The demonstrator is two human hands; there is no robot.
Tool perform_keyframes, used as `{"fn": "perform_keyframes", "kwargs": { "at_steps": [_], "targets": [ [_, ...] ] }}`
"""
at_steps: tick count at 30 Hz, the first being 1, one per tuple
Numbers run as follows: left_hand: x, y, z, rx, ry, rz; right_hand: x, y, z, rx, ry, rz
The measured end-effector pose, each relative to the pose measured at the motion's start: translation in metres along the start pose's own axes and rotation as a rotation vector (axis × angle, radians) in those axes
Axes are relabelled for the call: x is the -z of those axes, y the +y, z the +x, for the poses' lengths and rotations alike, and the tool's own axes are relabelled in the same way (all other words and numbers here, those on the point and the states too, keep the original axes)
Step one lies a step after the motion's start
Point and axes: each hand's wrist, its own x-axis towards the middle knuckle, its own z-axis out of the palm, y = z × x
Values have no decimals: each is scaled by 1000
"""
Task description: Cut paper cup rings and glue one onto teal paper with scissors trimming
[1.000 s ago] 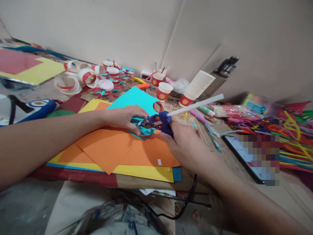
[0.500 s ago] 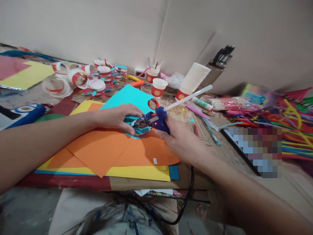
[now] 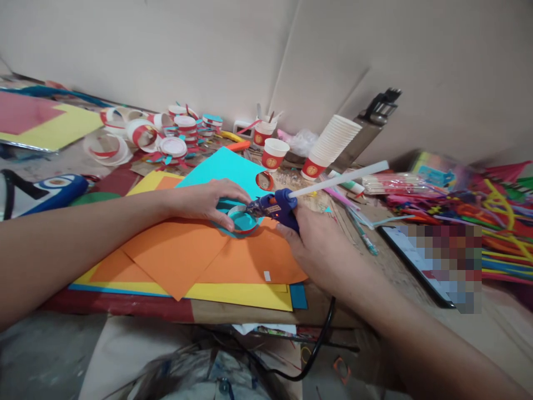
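blue glue gun (image 3: 285, 209), white glue stick (image 3: 339, 179), red-and-white ring (image 3: 238, 210), turquoise paper (image 3: 222, 166), orange paper (image 3: 175, 250)

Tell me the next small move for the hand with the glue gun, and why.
I'd probably guide the glue gun slowly along the rim of the paper ring. The right hand already grips it with the nozzle at the ring's edge, and the left hand curves around the opposite side, seemingly steadying it.

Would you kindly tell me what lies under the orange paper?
Yellow paper shows beneath it, with blue paper under that; anything wholly covered cannot be seen.
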Motion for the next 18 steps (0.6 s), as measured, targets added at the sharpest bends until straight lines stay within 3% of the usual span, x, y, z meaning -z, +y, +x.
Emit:
{"fn": "perform_keyframes", "kwargs": {
  "at_steps": [4, 18],
  "targets": [
    [0, 0, 1, -20, 11, -14, 6, -5, -4, -40, -35, -91],
    [2, 5, 4, -33, -19, -16, 7, -3, -5, 70, -15, -131]
  ]
}}
